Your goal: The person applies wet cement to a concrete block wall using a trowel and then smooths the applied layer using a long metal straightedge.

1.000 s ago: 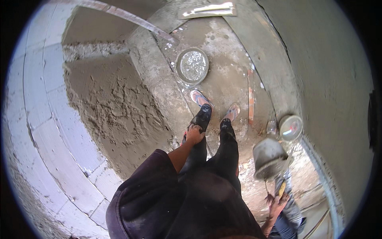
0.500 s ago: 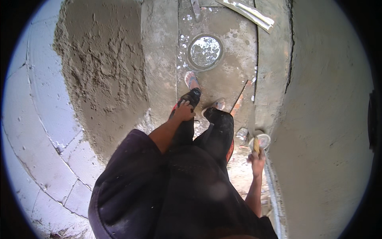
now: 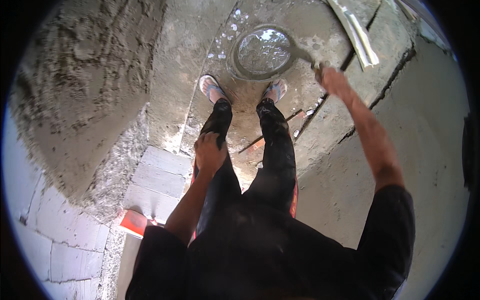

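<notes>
Black-sleeved right arm (image 3: 367,132) outstretched, its grip (image 3: 332,81) clenched round trowel (image 3: 305,56), left grip (image 3: 210,151) splayed on leg (image 3: 225,182)

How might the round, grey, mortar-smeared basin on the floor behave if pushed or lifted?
The basin would probably feel fairly heavy, given the glossy wet contents inside. It looks broad and low, so it would likely slide rather than tip. With its top open, those contents could slosh out.
</notes>
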The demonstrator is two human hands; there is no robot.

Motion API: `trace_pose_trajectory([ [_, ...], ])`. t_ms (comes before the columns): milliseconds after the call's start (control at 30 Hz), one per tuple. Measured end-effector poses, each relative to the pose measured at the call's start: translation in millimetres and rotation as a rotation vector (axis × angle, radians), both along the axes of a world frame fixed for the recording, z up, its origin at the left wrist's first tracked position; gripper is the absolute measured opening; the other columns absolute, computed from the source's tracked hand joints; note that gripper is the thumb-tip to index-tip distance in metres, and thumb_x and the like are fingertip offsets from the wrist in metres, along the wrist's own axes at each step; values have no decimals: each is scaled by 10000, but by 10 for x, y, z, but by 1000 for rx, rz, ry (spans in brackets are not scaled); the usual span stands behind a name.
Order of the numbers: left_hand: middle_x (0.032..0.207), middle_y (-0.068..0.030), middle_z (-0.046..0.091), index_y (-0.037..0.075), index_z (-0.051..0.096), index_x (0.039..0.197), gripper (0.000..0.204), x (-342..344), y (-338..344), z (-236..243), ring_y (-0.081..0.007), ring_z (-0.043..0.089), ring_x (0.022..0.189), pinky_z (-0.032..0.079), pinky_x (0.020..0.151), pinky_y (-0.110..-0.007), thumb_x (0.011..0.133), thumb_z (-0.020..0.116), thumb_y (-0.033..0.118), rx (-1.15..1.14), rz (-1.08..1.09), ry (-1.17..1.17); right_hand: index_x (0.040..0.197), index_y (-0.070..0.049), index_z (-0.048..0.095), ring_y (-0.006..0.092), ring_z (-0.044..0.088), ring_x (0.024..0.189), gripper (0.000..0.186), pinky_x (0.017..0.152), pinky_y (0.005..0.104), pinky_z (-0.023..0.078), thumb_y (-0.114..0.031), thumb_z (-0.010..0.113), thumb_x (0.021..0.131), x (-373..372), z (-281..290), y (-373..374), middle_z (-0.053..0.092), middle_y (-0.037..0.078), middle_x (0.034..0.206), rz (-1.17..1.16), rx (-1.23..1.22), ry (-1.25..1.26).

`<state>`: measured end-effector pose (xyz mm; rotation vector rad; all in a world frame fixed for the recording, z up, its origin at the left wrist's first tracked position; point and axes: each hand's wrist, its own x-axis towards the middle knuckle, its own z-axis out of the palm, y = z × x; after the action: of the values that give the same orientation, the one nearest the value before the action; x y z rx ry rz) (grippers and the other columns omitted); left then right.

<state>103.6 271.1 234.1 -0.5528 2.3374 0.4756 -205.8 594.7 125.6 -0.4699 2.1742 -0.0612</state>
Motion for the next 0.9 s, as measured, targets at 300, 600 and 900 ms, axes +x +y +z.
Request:
trace_pose_trajectory([
  [300,1074,-118,645,60,651,1052,329,37,-89,-196,-299,554,1086,413,950,-428,802,648,274,-108,281,-125,1023,-18,602,376,656,908,243,773,489,526,-174,465,897,522,-1496,-936,649,168,978,256,-58,89],
  [600,1068,-110,653,60,648,1059,320,-28,-360,-155,-289,549,1104,399,975,-419,808,648,259,-63,303,-133,1020,-44,611,395,647,852,258,738,505,522,-223,476,892,69,-1403,-501,635,219,951,12,151,25],
  [900,1053,-116,654,63,648,1056,311,-141,-510,-167,-297,552,1103,395,974,-433,806,651,248,-88,221,-119,847,6,592,242,589,615,355,547,371,461,-345,592,894,828,-1555,-1262,585,162,703,-570,-205,-412],
])
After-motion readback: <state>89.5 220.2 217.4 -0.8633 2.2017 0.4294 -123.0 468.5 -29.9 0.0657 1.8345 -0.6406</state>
